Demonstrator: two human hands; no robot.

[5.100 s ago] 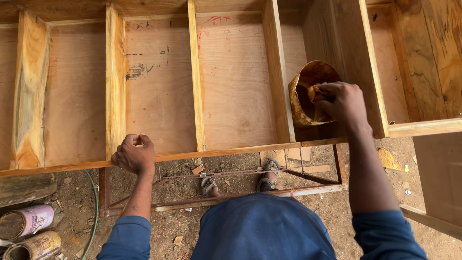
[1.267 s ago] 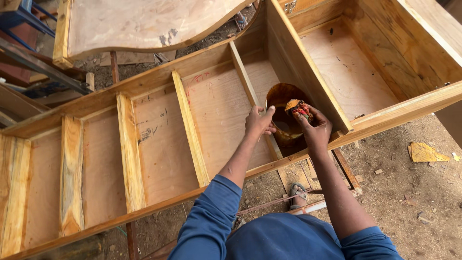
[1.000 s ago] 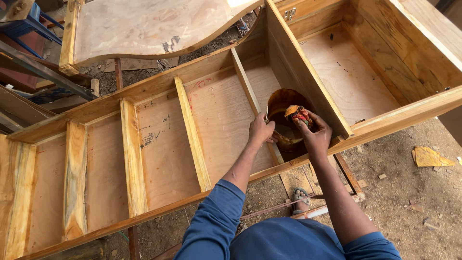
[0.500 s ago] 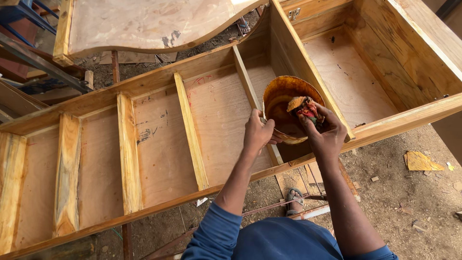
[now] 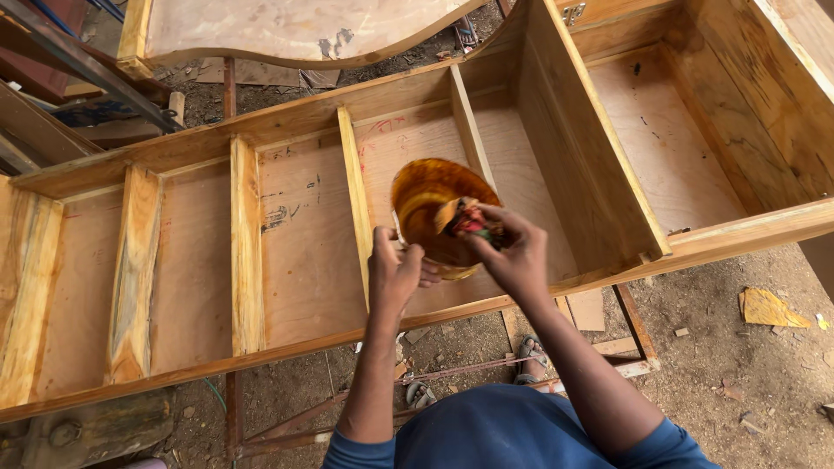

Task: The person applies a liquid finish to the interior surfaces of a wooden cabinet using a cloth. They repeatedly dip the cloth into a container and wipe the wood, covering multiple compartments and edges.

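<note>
Above wooden frame (image 5: pixel 261 260), amber-stained bowl (image 5: pixel 426 204) gleams

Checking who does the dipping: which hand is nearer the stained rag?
Right. The right hand grips the rag over the bowl; the left hand holds the bowl's near rim, apart from the rag.

An amber-orange container (image 5: pixel 432 208) (streaked yellow), a red-stained rag (image 5: pixel 470 219), pale yellow-brown wooden frame (image 5: pixel 246 243).

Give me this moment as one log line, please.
left hand: holds amber bowl | right hand: dips stained rag in bowl | below: wooden frame
</note>
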